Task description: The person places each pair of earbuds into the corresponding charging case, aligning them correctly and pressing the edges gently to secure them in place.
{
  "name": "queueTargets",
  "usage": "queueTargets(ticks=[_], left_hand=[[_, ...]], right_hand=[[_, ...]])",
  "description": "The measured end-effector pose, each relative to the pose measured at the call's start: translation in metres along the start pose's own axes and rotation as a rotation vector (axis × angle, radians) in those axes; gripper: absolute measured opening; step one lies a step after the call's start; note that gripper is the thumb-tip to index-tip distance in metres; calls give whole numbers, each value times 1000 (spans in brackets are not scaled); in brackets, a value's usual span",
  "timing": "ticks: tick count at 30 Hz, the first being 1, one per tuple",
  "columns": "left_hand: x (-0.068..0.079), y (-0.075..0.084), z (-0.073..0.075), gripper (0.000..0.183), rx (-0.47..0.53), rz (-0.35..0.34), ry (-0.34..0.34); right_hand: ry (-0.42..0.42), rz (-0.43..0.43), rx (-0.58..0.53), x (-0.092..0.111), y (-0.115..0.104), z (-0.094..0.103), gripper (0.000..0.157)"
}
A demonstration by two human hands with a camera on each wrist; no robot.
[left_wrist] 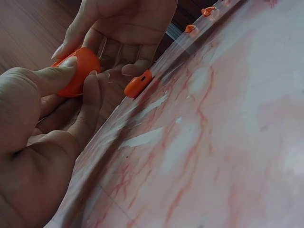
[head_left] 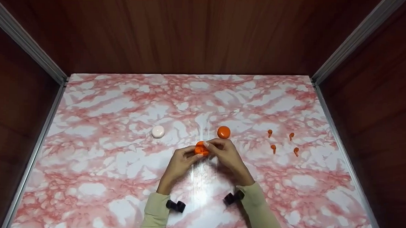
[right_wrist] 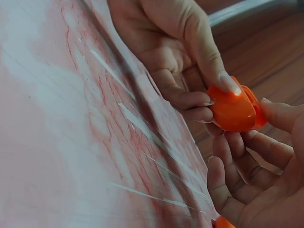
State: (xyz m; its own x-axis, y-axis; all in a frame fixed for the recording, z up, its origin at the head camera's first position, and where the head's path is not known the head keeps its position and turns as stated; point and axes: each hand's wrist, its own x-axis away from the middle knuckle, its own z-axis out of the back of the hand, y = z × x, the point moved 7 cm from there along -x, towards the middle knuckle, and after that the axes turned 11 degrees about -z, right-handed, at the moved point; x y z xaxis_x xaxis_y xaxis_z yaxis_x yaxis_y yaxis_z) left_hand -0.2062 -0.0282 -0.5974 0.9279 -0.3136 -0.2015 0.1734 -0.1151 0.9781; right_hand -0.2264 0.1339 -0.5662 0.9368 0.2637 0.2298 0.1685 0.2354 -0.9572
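Note:
An orange earbud case (head_left: 201, 149) with its lid raised is held between both hands above the table's middle. My left hand (head_left: 181, 164) grips it from the left, the thumb (right_wrist: 230, 85) lying on its smooth outer side. From the right, my right hand (head_left: 227, 155) pinches the case's edge, thumb on top and fingertips below. In the right wrist view a gap shows between lid and body. Fingers partly cover the case, and what its slots hold cannot be made out.
A shut orange case (head_left: 224, 132) lies just beyond my right hand. Left of it sits a white round case (head_left: 158, 131). Several loose orange earbuds (head_left: 273, 149) are spread at the right. Wooden panels (head_left: 192, 32) and metal rails border the marbled table (head_left: 103, 151).

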Motion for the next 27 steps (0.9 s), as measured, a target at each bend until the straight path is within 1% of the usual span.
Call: queueTargets(ticks=[2, 7, 9, 12, 14, 16, 20, 24, 27], left_hand=[[0, 1, 0, 34, -4, 0, 2], [-1, 2, 1, 33, -5, 0, 15], [0, 3, 1, 33, -4, 3, 21], [0, 2, 1, 34, -3, 5, 23], [0, 2, 1, 34, 3, 12, 23], [1, 1, 1, 35, 1, 14, 24], [2, 1, 3, 38, -19, 15, 27], [3, 0, 4, 37, -24, 18, 36], [2, -1, 4, 36, -20, 30, 37]], right_hand=[[16, -13, 9, 1, -1, 3, 28], [84, -83, 11, 5, -1, 17, 39], [122, -88, 31, 7, -1, 24, 42], [195, -64, 99, 12, -2, 38, 43], [255, -45, 143, 15, -1, 49, 46], [307, -36, 177, 19, 1, 63, 52], [376, -29, 229, 26, 5, 92, 66], [430, -31, 352, 35, 8, 121, 71], [476, -15, 457, 40, 9, 140, 72]])
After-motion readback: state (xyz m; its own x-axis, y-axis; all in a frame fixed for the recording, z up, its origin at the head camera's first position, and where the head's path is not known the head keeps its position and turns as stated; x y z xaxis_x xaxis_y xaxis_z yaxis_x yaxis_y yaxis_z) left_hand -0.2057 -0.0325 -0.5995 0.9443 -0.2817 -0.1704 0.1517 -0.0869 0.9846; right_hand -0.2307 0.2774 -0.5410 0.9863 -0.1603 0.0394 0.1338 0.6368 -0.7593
